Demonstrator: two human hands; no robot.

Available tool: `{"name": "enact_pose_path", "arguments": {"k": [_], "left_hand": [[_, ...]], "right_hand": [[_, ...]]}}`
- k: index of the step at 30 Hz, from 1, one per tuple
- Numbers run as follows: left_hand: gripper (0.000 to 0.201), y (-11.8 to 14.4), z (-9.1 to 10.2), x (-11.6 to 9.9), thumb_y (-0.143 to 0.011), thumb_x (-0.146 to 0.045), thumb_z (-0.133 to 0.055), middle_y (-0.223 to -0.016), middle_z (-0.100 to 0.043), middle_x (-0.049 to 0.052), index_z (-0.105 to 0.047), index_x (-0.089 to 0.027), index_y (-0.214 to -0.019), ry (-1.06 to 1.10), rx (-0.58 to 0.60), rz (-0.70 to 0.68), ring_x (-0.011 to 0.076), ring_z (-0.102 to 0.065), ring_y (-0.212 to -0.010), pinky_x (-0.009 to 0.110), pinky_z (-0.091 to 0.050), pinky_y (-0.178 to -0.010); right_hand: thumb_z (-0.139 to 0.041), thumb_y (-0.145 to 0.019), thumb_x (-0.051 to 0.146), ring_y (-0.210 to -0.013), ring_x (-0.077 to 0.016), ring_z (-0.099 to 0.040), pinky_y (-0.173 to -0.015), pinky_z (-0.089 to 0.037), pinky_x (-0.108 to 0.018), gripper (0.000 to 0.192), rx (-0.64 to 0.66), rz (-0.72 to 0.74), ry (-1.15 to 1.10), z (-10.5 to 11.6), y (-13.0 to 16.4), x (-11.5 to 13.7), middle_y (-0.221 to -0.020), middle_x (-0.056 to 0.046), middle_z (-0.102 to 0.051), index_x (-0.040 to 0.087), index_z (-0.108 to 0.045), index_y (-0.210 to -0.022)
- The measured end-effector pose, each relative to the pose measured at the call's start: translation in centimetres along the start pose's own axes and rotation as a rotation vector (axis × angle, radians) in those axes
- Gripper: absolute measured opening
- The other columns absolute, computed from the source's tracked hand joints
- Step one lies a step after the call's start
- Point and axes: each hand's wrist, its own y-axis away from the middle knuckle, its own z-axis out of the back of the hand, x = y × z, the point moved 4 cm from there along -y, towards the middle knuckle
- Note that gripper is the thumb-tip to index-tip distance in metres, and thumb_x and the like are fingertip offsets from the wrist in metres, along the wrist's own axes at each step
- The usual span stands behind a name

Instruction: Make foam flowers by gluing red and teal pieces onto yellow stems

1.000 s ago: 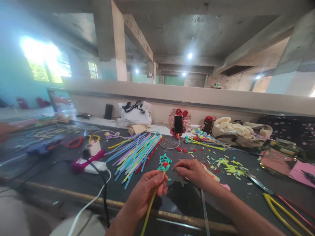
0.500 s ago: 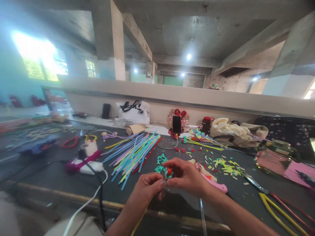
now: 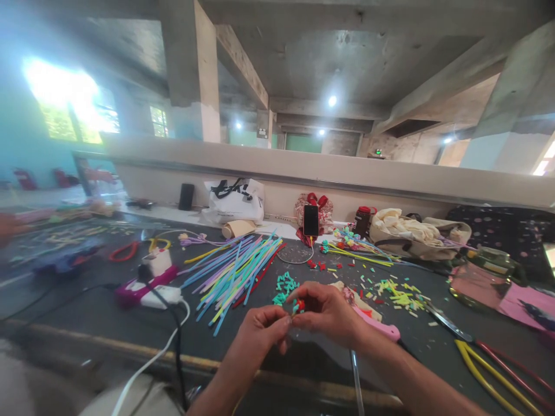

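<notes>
My left hand (image 3: 260,330) and my right hand (image 3: 326,311) meet above the near edge of the dark table (image 3: 108,315). Between their fingertips sits a small flower piece (image 3: 298,305) with a red centre and teal bits around it. Both hands pinch it; my left hand holds its stem, which is mostly hidden below. A small heap of teal cut bits (image 3: 284,287) lies just beyond my fingers. A fan of long coloured straws (image 3: 236,271), blue, yellow and lilac, spreads to the left of the heap.
A pink glue gun (image 3: 375,323) lies right of my hands, with scissors (image 3: 446,325) and yellow and red tubes (image 3: 498,370) further right. A pink-and-white power strip (image 3: 147,292) with cables sits left. A phone (image 3: 311,220), bags and a bottle (image 3: 362,219) line the back wall.
My right hand has come left and met my left hand at the flower piece. The yellow stem in my left hand has dropped out of sight. The view shifted slightly.
</notes>
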Motion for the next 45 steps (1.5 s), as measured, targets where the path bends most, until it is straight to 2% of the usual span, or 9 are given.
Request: {"name": "enact_pose_path", "arguments": {"k": [5, 10, 14, 20, 26, 32, 36, 40, 45], "left_hand": [[0.027, -0.1, 0.0, 0.1, -0.061, -0.033, -0.061, -0.034, -0.050, -0.002, -0.054, -0.015, -0.042, 0.015, 0.001, 0.008, 0.0085, -0.040, -0.036, 0.021, -0.029, -0.044], [0.026, 0.1, 0.1, -0.2, -0.062, -0.036, -0.061, -0.038, -0.050, -0.003, -0.058, -0.014, -0.048, -0.005, 0.004, -0.034, 0.0091, -0.041, -0.038, 0.021, -0.030, -0.045], [0.021, 0.4, 0.2, -0.7, -0.066, -0.033, -0.058, -0.042, -0.051, -0.003, -0.064, -0.014, -0.057, -0.150, -0.043, -0.104, 0.0106, -0.043, -0.044, 0.021, -0.032, -0.048], [0.015, 0.6, 0.4, -1.1, -0.063, -0.028, -0.060, -0.046, -0.054, -0.002, -0.067, -0.016, -0.057, -0.199, -0.148, -0.117, 0.0121, -0.045, -0.049, 0.020, -0.034, -0.050], [0.015, 0.4, 0.1, -1.5, -0.060, -0.031, -0.064, -0.051, -0.058, -0.002, -0.066, -0.017, -0.055, -0.078, -0.177, -0.027, 0.0117, -0.048, -0.053, 0.019, -0.034, -0.053], [0.021, 0.6, 0.0, -0.9, -0.061, -0.036, -0.064, -0.048, -0.054, -0.004, -0.065, -0.015, -0.060, 0.038, -0.110, 0.129, 0.0033, -0.028, -0.035, 0.017, -0.017, -0.036], [0.023, 0.2, -2.0, -0.9, -0.065, -0.035, -0.061, -0.038, -0.048, -0.005, -0.060, -0.014, -0.057, 0.102, -0.020, 0.139, 0.0025, -0.027, -0.031, 0.016, -0.016, -0.033], [0.018, -2.4, -6.5, -0.7, -0.067, -0.032, -0.057, -0.057, -0.063, 0.001, -0.055, -0.015, -0.063, 0.142, 0.069, 0.196, 0.0110, -0.056, -0.052, 0.015, -0.032, -0.038], [0.011, -6.6, -9.3, 1.6, -0.070, -0.025, -0.050, -0.066, -0.066, 0.007, -0.051, -0.014, -0.066, 0.036, -0.009, 0.290, 0.0144, -0.063, -0.056, 0.017, -0.040, -0.039]], "right_hand": [[-0.064, -0.063, 0.020, -0.056, -0.0070, -0.044, -0.049, -0.035, -0.018, 0.021, 0.013, -0.031, -0.023, -0.1, -0.1, -0.1, -0.066, 0.003, -0.052, 0.016, -0.059, -0.083], [-0.066, -0.058, 0.015, -0.053, -0.0057, -0.045, -0.048, -0.035, -0.017, 0.049, 0.040, -0.078, 0.085, 0.1, 0.1, 0.1, -0.072, 0.004, -0.055, 0.020, -0.051, -0.104], [-0.066, -0.056, 0.016, -0.056, -0.0070, -0.050, -0.050, -0.039, -0.018, 0.052, 0.038, -0.053, 0.226, 0.9, 0.2, 0.3, -0.084, 0.001, -0.059, 0.020, -0.051, -0.106], [-0.054, -0.070, 0.023, -0.052, -0.0084, -0.052, -0.049, -0.040, -0.019, 0.009, -0.162, -0.120, 0.318, 5.6, 2.2, -1.0, -0.065, 0.002, -0.058, 0.018, -0.058, -0.077], [-0.048, -0.075, 0.035, -0.035, -0.0079, -0.042, -0.037, -0.031, -0.019, 0.024, -0.354, -0.307, 0.398, 10.7, 7.6, -4.2, -0.042, 0.006, -0.044, 0.017, -0.052, -0.061], [-0.055, -0.071, 0.035, -0.072, -0.0164, -0.053, -0.065, -0.039, -0.026, 0.019, -0.333, -0.282, 0.728, 11.1, 10.0, -4.7, -0.079, -0.002, -0.058, 0.020, -0.060, -0.080], [-0.052, -0.073, 0.039, -0.085, -0.0191, -0.051, -0.071, -0.037, -0.028, 0.032, -0.144, -0.296, 1.023, 10.0, 9.0, -4.5, -0.093, -0.006, -0.055, 0.021, -0.057, -0.099], [-0.055, -0.069, 0.039, -0.082, -0.0193, -0.051, -0.066, -0.034, -0.027, 0.035, -0.087, -0.319, 1.031, 9.9, 8.0, -5.1, -0.089, -0.005, -0.055, 0.022, -0.057, -0.100], [-0.059, -0.066, 0.037, -0.079, -0.0180, -0.050, -0.063, -0.032, -0.025, 0.031, -0.054, -0.308, 0.938, 10.2, 7.7, -5.9, -0.088, -0.004, -0.055, 0.022, -0.061, -0.093]]}}
